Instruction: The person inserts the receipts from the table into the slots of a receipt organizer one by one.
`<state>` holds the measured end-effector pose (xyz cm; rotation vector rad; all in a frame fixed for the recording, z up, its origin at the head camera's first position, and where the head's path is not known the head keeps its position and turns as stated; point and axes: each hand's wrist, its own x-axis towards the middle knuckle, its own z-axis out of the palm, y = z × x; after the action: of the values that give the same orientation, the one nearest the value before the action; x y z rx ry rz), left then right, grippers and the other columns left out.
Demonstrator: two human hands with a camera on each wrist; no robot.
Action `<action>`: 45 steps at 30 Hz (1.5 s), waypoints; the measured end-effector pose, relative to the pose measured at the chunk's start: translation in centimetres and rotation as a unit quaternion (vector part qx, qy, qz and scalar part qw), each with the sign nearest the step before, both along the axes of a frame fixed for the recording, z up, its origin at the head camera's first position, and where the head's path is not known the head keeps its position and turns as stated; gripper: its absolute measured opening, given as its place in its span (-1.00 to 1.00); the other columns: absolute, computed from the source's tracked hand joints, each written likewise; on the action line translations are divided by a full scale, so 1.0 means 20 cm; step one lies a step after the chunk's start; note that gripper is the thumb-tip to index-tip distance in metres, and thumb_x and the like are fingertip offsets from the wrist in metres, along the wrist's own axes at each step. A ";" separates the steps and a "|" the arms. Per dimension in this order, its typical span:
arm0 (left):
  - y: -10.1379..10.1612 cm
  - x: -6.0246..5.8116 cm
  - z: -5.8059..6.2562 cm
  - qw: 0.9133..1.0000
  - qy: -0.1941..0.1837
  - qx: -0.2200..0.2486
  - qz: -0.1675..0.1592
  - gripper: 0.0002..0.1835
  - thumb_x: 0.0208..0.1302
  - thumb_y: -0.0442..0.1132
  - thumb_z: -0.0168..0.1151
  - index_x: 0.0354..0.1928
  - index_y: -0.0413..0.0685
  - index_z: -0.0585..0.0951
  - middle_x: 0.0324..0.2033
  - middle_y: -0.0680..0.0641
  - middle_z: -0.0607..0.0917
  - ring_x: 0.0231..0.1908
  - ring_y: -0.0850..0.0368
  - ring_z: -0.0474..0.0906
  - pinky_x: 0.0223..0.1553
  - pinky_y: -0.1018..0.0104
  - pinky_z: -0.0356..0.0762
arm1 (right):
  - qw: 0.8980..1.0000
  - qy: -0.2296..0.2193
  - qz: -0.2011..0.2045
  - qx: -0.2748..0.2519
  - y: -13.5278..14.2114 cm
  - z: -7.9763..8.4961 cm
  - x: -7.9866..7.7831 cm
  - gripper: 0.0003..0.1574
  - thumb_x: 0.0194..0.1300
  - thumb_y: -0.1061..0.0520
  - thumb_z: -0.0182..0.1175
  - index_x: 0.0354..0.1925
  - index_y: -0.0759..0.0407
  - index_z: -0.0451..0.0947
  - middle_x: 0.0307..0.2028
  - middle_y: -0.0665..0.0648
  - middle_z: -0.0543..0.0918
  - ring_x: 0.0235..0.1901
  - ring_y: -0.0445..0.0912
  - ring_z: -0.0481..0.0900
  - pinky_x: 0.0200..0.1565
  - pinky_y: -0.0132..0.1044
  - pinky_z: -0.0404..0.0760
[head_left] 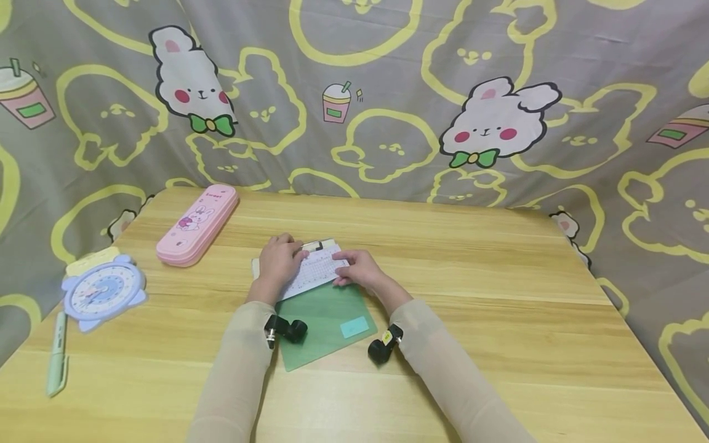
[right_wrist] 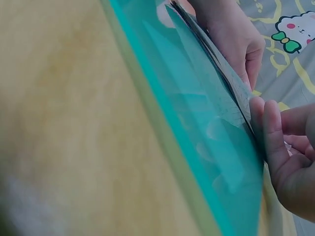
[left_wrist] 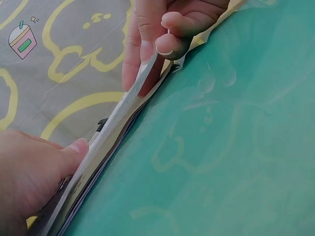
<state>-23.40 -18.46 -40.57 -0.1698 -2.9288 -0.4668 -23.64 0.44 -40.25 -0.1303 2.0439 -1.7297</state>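
A stack of printed paper sheets (head_left: 318, 271) with a grid of small marks lies tilted over the upper part of a glossy green board (head_left: 321, 335). A pale blue label (head_left: 354, 327) sits near the board's lower right corner, and a black clip (head_left: 317, 246) shows at the top. My left hand (head_left: 279, 261) holds the stack at its upper left, its thumb (left_wrist: 76, 150) lying on the sheets. My right hand (head_left: 359, 269) pinches the paper's right edge between thumb and fingers. In the left wrist view the sheets (left_wrist: 118, 115) stand slightly lifted and fanned at the edge.
A pink pencil case (head_left: 197, 226) lies at the back left. Nearer, a blue toy clock (head_left: 105, 292) overlaps a yellow piece (head_left: 91, 261), with a pale green pen (head_left: 57, 360) below. The wooden table (head_left: 471, 277) ends at a patterned curtain (head_left: 388, 80).
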 end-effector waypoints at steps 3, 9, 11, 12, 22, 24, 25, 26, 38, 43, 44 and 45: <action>0.00 0.00 0.00 1.000 0.002 -0.006 -0.002 -0.61 0.20 -0.04 0.02 -0.01 -0.10 0.51 -0.19 -0.10 0.46 -0.19 -0.03 0.28 -0.17 0.12 0.25 | 1.000 0.008 0.005 0.003 0.00 0.01 0.00 -0.52 0.04 0.48 0.06 0.00 0.34 0.39 -0.19 0.32 0.47 -0.57 -0.01 0.56 -0.44 -0.31 0.53; 0.00 0.01 0.00 1.000 0.009 -0.009 -0.002 -0.61 0.21 -0.04 0.00 -0.04 -0.12 0.54 -0.23 -0.10 0.47 -0.22 -0.02 0.29 -0.20 0.12 0.26 | 1.000 0.009 0.011 0.013 -0.01 0.02 0.00 -0.51 0.04 0.48 0.06 0.01 0.35 0.38 -0.23 0.31 0.48 -0.58 -0.01 0.56 -0.46 -0.31 0.53; 0.00 0.01 0.00 1.000 0.010 -0.007 -0.002 -0.62 0.21 -0.04 0.00 -0.05 -0.12 0.54 -0.23 -0.10 0.47 -0.22 -0.03 0.29 -0.20 0.12 0.26 | 1.000 0.001 0.009 0.018 -0.02 0.02 -0.01 -0.49 0.04 0.48 0.07 0.02 0.33 0.38 -0.23 0.30 0.49 -0.58 -0.02 0.55 -0.46 -0.31 0.53; 0.00 0.01 0.00 1.000 0.009 -0.006 -0.001 -0.62 0.21 -0.04 0.00 -0.05 -0.12 0.54 -0.23 -0.10 0.47 -0.21 -0.03 0.29 -0.20 0.12 0.26 | 1.000 0.001 0.011 0.021 -0.02 0.02 -0.02 -0.49 0.04 0.48 0.06 0.03 0.34 0.37 -0.24 0.31 0.49 -0.59 -0.03 0.55 -0.47 -0.31 0.53; 0.01 0.00 0.01 1.000 0.002 0.002 0.001 -0.62 0.21 -0.04 0.01 -0.03 -0.11 0.53 -0.21 -0.11 0.46 -0.20 -0.03 0.29 -0.19 0.12 0.25 | 0.999 0.012 0.016 0.043 -0.03 0.03 -0.04 -0.48 0.05 0.45 0.07 0.05 0.34 0.35 -0.23 0.28 0.50 -0.65 -0.09 0.52 -0.64 -0.43 0.44; 0.01 0.00 0.01 1.000 0.001 0.001 0.002 -0.62 0.21 -0.04 0.01 -0.03 -0.11 0.53 -0.21 -0.11 0.46 -0.21 -0.03 0.29 -0.20 0.12 0.25 | 0.999 0.014 0.014 0.043 -0.04 0.04 -0.04 -0.48 0.05 0.44 0.07 0.05 0.33 0.35 -0.21 0.29 0.49 -0.65 -0.10 0.51 -0.64 -0.44 0.43; 0.01 0.00 0.01 1.000 0.001 0.001 0.002 -0.62 0.21 -0.05 0.01 -0.03 -0.11 0.53 -0.21 -0.11 0.46 -0.21 -0.03 0.29 -0.20 0.12 0.25 | 0.999 0.014 0.013 0.044 -0.04 0.04 -0.04 -0.47 0.05 0.44 0.07 0.05 0.33 0.35 -0.19 0.30 0.49 -0.66 -0.10 0.51 -0.65 -0.44 0.43; 0.01 0.00 0.01 1.000 0.001 0.000 0.002 -0.62 0.21 -0.05 0.01 -0.03 -0.11 0.52 -0.21 -0.12 0.46 -0.21 -0.03 0.29 -0.19 0.12 0.25 | 0.999 0.015 0.012 0.044 -0.04 0.04 -0.04 -0.47 0.04 0.44 0.07 0.05 0.33 0.35 -0.18 0.30 0.48 -0.66 -0.10 0.51 -0.65 -0.44 0.42; 0.00 0.00 0.00 1.000 0.003 -0.006 0.000 -0.61 0.20 -0.04 0.02 -0.02 -0.09 0.52 -0.21 -0.10 0.46 -0.21 -0.02 0.29 -0.19 0.13 0.26 | 0.998 0.020 0.014 0.062 -0.06 0.03 -0.06 -0.49 0.05 0.44 0.08 0.04 0.33 0.37 -0.25 0.31 0.51 -0.67 -0.11 0.52 -0.66 -0.44 0.42; 0.00 0.00 0.00 1.000 0.001 -0.005 0.003 -0.61 0.20 -0.03 0.02 -0.02 -0.09 0.52 -0.20 -0.10 0.46 -0.20 -0.02 0.29 -0.18 0.13 0.25 | 0.998 0.021 0.017 0.058 -0.06 0.04 -0.06 -0.48 0.04 0.45 0.07 0.04 0.34 0.37 -0.26 0.30 0.50 -0.67 -0.11 0.52 -0.65 -0.44 0.42; 0.00 0.00 0.00 1.000 0.001 -0.005 0.003 -0.61 0.20 -0.03 0.02 -0.01 -0.09 0.52 -0.21 -0.10 0.46 -0.20 -0.02 0.29 -0.18 0.13 0.25 | 0.998 0.021 0.018 0.057 -0.06 0.04 -0.06 -0.48 0.04 0.45 0.07 0.04 0.34 0.36 -0.26 0.30 0.50 -0.67 -0.11 0.52 -0.65 -0.44 0.43; 0.00 0.00 0.00 1.000 0.001 -0.003 0.004 -0.60 0.20 -0.03 0.03 -0.01 -0.08 0.52 -0.21 -0.10 0.46 -0.21 -0.02 0.29 -0.19 0.14 0.25 | 0.998 0.022 0.019 0.056 -0.06 0.04 -0.06 -0.48 0.04 0.44 0.08 0.04 0.33 0.36 -0.27 0.29 0.51 -0.67 -0.11 0.52 -0.65 -0.44 0.42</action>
<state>-23.46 -18.52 -40.59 -0.1607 -2.9275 -0.4566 -24.87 -0.68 -39.51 -0.1713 2.1496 -1.5985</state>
